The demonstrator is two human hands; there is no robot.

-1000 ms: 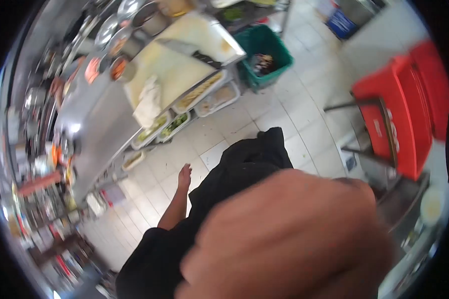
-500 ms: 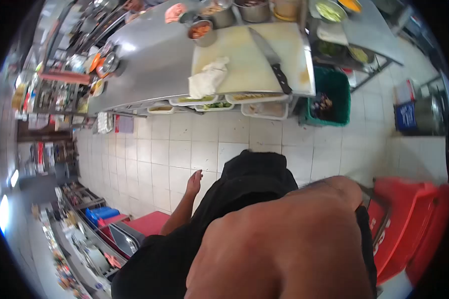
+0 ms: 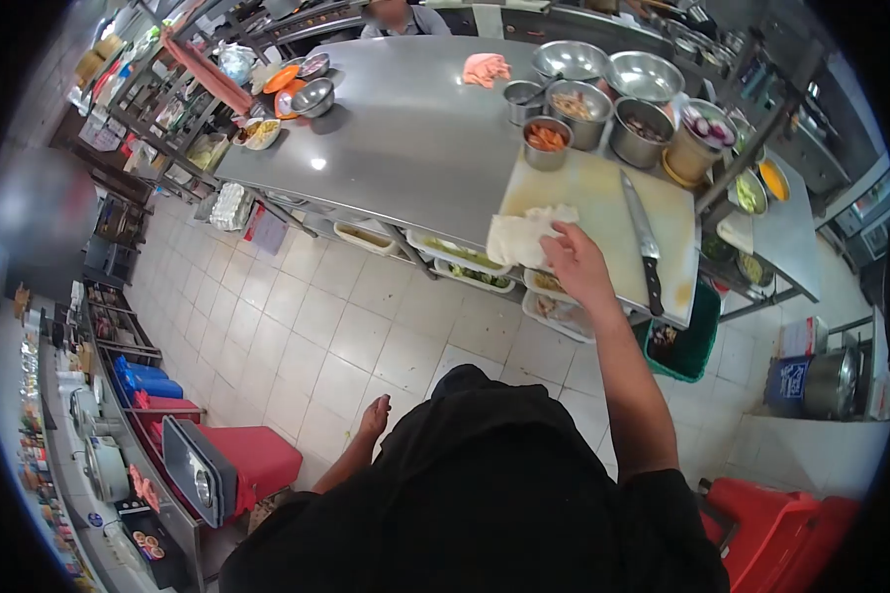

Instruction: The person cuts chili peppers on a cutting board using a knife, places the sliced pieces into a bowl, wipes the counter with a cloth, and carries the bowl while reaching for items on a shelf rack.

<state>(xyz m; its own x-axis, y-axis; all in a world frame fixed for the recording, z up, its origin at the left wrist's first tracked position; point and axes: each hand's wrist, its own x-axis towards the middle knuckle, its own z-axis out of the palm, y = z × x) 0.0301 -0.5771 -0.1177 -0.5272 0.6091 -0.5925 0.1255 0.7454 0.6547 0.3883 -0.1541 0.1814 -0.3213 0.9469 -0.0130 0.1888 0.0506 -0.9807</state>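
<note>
My right hand (image 3: pixel 576 262) reaches over the front edge of the cutting board (image 3: pixel 603 203), its fingers apart at the right side of a crumpled white cloth (image 3: pixel 517 237). The fingertips overlap the cloth, but no firm grip shows. A kitchen knife (image 3: pixel 641 227) with a black handle lies on the board to the right of this hand. My left hand (image 3: pixel 373 419) hangs low beside my body above the floor, fingers loosely bent, with nothing visible in it.
Metal pots, one with orange pieces (image 3: pixel 547 140), stand behind the board. Steel bowls (image 3: pixel 570 61) and a pink cloth (image 3: pixel 486 69) are farther back. A green bin (image 3: pixel 700 336) sits below right; food trays (image 3: pixel 366 238) are under the table. Someone (image 3: pixel 405 18) is across it.
My right arm has swung from close under the camera out to the white cloth. The view has shifted, showing more of the table and the far side.
</note>
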